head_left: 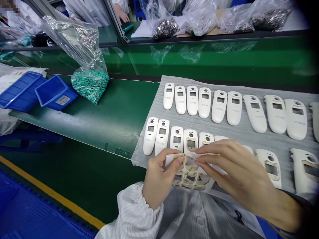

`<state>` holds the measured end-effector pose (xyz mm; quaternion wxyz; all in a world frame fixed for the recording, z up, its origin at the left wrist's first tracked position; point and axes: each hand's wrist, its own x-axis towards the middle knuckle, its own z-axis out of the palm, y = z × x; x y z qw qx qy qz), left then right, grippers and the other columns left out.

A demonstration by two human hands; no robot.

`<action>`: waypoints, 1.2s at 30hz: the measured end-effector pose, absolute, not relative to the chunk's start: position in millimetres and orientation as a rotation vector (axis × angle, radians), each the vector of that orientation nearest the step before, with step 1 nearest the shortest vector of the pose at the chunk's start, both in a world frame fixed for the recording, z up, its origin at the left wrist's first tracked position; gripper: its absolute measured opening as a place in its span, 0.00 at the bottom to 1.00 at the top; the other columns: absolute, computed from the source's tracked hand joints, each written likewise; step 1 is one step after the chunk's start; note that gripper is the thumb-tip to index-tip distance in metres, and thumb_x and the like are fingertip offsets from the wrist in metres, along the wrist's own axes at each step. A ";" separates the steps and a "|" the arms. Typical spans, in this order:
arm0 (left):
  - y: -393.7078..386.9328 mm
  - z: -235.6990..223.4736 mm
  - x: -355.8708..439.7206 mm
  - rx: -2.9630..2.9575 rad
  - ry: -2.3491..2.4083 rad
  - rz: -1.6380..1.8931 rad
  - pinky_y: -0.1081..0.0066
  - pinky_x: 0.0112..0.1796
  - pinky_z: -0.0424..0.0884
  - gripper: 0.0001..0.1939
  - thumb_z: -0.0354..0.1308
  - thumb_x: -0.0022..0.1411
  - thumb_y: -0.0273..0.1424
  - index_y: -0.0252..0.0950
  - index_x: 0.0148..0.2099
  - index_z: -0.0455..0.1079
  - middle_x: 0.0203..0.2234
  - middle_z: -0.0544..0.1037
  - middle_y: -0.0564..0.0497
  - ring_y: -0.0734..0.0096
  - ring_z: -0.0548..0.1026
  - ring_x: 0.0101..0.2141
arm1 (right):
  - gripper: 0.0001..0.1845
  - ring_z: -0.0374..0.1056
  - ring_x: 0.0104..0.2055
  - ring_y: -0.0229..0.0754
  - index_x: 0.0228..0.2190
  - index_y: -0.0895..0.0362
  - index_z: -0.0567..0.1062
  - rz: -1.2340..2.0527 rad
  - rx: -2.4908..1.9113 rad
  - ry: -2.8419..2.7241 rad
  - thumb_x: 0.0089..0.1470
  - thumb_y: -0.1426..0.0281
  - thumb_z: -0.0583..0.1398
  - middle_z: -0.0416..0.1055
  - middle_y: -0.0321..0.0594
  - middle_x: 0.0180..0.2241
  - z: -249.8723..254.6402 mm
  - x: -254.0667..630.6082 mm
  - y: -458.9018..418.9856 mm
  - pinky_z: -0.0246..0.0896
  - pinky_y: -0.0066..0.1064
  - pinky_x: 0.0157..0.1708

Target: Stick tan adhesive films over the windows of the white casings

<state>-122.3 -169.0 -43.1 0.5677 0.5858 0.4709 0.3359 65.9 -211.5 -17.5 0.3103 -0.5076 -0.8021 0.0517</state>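
Holding a strip of tan, window-shaped adhesive frames on a white backing at the near edge of a ribbed grey foam sheet, you are keeping a closed grip with both hands: your left hand is pinching the strip's white end between thumb and fingers, and your right hand is closing its thumb and fingertips on a frame near the middle. A tacky frame could fold onto itself or cling to your skin if pinched too hard, and your right wrist could nudge the smooth white plastic casings lying in rows. To your left, on a green conveyor belt, two blue ribbed plastic bins are sitting side by side, their contents hidden. Beside them, a leaning clear plastic bag is holding teal rings, which could spill if it tips.
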 end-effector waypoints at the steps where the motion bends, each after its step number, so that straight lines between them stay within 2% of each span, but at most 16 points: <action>1: -168.7 -43.5 -122.2 1.393 1.131 0.788 0.76 0.26 0.67 0.07 0.60 0.60 0.35 0.37 0.37 0.74 0.22 0.75 0.54 0.75 0.70 0.24 | 0.09 0.67 0.44 0.44 0.39 0.57 0.72 0.148 -1.336 -2.112 0.54 0.78 0.61 0.73 0.42 0.41 -17.7 65.2 -211.4 0.61 0.38 0.41; 5: -165.3 -47.1 -124.6 1.302 1.131 0.790 0.76 0.26 0.67 0.08 0.59 0.60 0.35 0.35 0.36 0.72 0.21 0.73 0.55 0.76 0.69 0.24 | 0.11 0.67 0.45 0.44 0.40 0.56 0.71 0.235 -1.251 -2.113 0.54 0.78 0.61 0.73 0.41 0.41 -16.7 60.9 -217.9 0.63 0.38 0.41; 8: -161.2 -51.6 -131.0 1.230 1.114 0.770 0.76 0.26 0.68 0.08 0.59 0.61 0.35 0.35 0.37 0.71 0.22 0.74 0.54 0.74 0.71 0.25 | 0.14 0.67 0.44 0.46 0.42 0.48 0.70 0.400 -1.186 -2.091 0.55 0.74 0.60 0.74 0.37 0.39 -11.2 59.0 -225.2 0.66 0.39 0.40; 11: -159.9 -55.7 -139.6 1.342 1.043 0.695 0.73 0.29 0.70 0.07 0.58 0.62 0.33 0.36 0.40 0.73 0.28 0.77 0.51 0.71 0.74 0.29 | 0.06 0.67 0.47 0.49 0.36 0.41 0.72 0.633 -1.356 -1.970 0.57 0.66 0.58 0.73 0.33 0.42 -2.7 63.0 -216.4 0.68 0.43 0.42; 12: -160.6 -56.6 -142.2 1.414 0.989 0.665 0.72 0.31 0.71 0.07 0.58 0.62 0.32 0.36 0.40 0.74 0.30 0.78 0.50 0.70 0.75 0.31 | 0.03 0.66 0.49 0.50 0.33 0.41 0.74 0.715 -1.440 -1.924 0.57 0.63 0.59 0.72 0.33 0.44 -0.7 65.6 -207.7 0.68 0.45 0.44; 15: -164.0 -58.3 -147.5 1.634 0.816 0.642 0.70 0.36 0.71 0.07 0.60 0.60 0.28 0.36 0.42 0.75 0.34 0.78 0.49 0.68 0.75 0.36 | 0.14 0.66 0.51 0.53 0.26 0.47 0.77 1.003 -1.678 -1.757 0.55 0.53 0.59 0.68 0.34 0.52 -2.8 74.3 -169.9 0.67 0.49 0.46; 18: -166.5 -59.9 -149.4 1.827 0.728 0.746 0.66 0.42 0.71 0.07 0.59 0.61 0.26 0.35 0.43 0.74 0.37 0.78 0.47 0.66 0.72 0.41 | 0.16 0.67 0.51 0.52 0.24 0.51 0.78 1.217 -1.746 -1.644 0.52 0.52 0.61 0.68 0.37 0.53 -17.2 79.7 -134.5 0.68 0.46 0.47; 22: -166.3 -63.3 -151.3 1.985 0.761 0.773 0.59 0.49 0.67 0.06 0.57 0.63 0.26 0.36 0.42 0.72 0.47 0.75 0.46 0.62 0.67 0.48 | 0.14 0.69 0.49 0.49 0.26 0.51 0.80 1.214 -1.677 -1.661 0.50 0.55 0.63 0.71 0.40 0.50 -37.5 80.7 -115.8 0.69 0.40 0.46; 28: -165.0 -68.8 -153.8 1.949 0.794 0.723 0.60 0.47 0.69 0.07 0.55 0.64 0.25 0.37 0.44 0.69 0.50 0.75 0.49 0.63 0.67 0.47 | 0.15 0.71 0.46 0.49 0.26 0.51 0.80 1.179 -1.675 -1.720 0.51 0.54 0.62 0.71 0.41 0.50 -42.6 79.5 -116.5 0.73 0.37 0.38; 36: -163.1 -71.6 -153.8 1.931 0.788 0.713 0.61 0.45 0.70 0.07 0.55 0.64 0.25 0.37 0.44 0.69 0.52 0.74 0.50 0.64 0.66 0.45 | 0.12 0.70 0.49 0.53 0.23 0.49 0.80 1.120 -1.728 -1.760 0.51 0.57 0.62 0.71 0.39 0.50 -37.5 74.7 -115.2 0.71 0.46 0.44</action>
